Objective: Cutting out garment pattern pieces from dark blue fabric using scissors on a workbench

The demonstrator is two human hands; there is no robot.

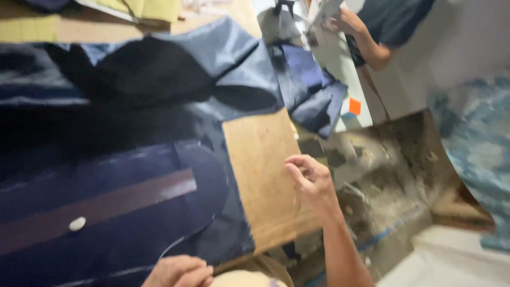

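Observation:
My right hand hovers over the edge of a bare wooden board, fingers loosely curled and apart, with nothing in it. My left hand shows only partly at the bottom edge, knuckles up, beside dark navy fabric spread on the board. What it holds, if anything, is hidden. A brownish strip lies across that fabric, with a small white oval piece on it. The picture is blurred.
More blue and black fabric pieces are piled further along, with folded blue cloth and a small orange object nearby. Another person's arm is at the top right. A dirty floor lies beyond the board's edge.

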